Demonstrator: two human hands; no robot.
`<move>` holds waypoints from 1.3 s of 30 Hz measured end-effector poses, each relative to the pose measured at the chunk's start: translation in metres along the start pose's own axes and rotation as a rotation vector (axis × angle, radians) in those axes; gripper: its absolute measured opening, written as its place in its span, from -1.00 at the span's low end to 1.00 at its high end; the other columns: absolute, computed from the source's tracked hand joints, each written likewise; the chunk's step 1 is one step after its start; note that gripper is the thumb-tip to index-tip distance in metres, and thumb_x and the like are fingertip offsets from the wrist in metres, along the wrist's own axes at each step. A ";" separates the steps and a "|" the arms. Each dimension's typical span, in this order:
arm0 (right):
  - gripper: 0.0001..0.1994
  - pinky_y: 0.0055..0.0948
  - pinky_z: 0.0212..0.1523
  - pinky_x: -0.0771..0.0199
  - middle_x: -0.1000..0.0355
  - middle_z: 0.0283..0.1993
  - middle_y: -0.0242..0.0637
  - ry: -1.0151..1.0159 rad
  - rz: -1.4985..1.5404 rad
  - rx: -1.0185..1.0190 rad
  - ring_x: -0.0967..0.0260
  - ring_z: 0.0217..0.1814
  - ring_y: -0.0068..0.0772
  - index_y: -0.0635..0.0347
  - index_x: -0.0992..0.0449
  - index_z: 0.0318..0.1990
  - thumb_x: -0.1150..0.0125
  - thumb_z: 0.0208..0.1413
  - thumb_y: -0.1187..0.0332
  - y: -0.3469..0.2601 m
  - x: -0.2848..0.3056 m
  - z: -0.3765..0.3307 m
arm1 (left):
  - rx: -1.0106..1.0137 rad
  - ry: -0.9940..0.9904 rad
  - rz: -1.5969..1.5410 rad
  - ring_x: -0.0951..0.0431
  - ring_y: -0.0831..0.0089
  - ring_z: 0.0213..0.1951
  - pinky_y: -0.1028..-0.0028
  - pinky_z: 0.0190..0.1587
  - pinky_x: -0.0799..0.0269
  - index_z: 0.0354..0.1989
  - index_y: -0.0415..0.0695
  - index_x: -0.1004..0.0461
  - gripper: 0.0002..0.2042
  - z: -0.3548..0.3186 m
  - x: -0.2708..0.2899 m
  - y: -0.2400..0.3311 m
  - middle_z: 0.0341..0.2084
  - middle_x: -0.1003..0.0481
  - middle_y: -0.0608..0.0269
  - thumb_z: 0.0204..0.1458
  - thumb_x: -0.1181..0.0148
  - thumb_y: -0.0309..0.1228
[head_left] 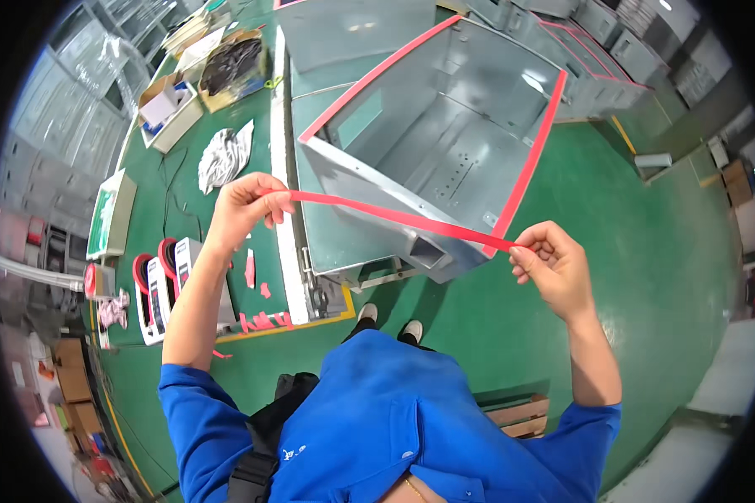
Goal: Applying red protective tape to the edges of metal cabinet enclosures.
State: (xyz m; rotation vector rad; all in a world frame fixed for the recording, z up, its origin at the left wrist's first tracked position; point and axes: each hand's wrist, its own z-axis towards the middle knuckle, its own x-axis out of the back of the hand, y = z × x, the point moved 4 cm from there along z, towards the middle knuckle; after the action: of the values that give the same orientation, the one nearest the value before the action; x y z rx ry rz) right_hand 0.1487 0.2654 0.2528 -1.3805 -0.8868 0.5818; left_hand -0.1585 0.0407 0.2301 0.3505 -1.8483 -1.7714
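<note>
Red tape (394, 216) runs taut between my two hands, a thin strip stretched across the near edge of the open metal box (445, 142) in front of me. My left hand (245, 205) sits at about ten o'clock from my chest, raised, with thumb and fingertips pinched shut on the left end of the strip. My right hand (554, 264) is out at about two o'clock, a little lower, its thumb and forefinger clamped together on the other end, the rest of the fingers curled in. The strip slopes down from left to right and passes just over the near corner of the box, though I cannot tell whether it touches the metal there. Two of the box's upper edges, the left one and the right one, are already lined with the same red strip. The box is grey sheet metal, open on top, resting on a green table (252, 251) at twelve o'clock. On that table, at about nine o'clock, stand two tape dispensers (164, 285) with red rolls, and short red scraps (260, 318) lie near the table's yellow-edged front. A crumpled white cloth (225, 156) lies further back at eleven o'clock, near open cardboard boxes (205, 80). Below, my blue sleeves and jacket (386, 419) fill the lower edge, and my shoes (390, 317) stand on the green floor (646, 251).
</note>
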 end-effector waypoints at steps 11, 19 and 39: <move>-0.93 -0.69 -0.51 -0.29 -0.31 -0.50 -0.42 0.183 0.022 -0.182 -0.23 -0.52 -0.69 0.25 -0.36 -0.36 -0.08 0.03 0.46 0.006 -0.007 0.009 | 0.075 0.041 -0.334 -0.36 0.67 -0.60 0.68 -0.59 -0.19 -0.38 -0.19 -0.46 -0.90 0.077 0.010 -0.014 -0.61 -0.43 0.38 -0.08 -0.18 -0.48; -0.86 -0.57 -0.39 -0.41 -0.37 -0.45 -0.29 0.148 0.156 -0.263 -0.36 -0.39 -0.53 0.31 -0.34 -0.35 -0.05 0.07 0.39 0.012 -0.015 0.011 | 0.017 0.053 -0.238 -0.37 0.67 -0.54 0.69 -0.56 -0.17 -0.46 -0.12 -0.39 -0.94 0.090 0.018 -0.012 -0.60 -0.41 0.39 -0.02 -0.10 -0.43; -0.89 -0.63 -0.44 -0.27 -0.31 -0.48 -0.45 0.215 -0.016 -0.140 -0.23 -0.46 -0.67 0.24 -0.33 -0.40 -0.08 0.04 0.40 0.005 -0.017 0.042 | 0.018 0.161 -0.297 -0.33 0.67 -0.61 0.70 -0.57 -0.18 -0.40 -0.20 -0.43 -0.91 0.120 0.036 -0.015 -0.63 -0.42 0.38 -0.05 -0.15 -0.46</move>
State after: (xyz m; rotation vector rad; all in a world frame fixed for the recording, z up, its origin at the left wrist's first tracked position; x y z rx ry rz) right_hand 0.1061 0.2768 0.2434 -1.5290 -0.7749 0.3568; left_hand -0.2571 0.1201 0.2255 0.7862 -1.7689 -1.8556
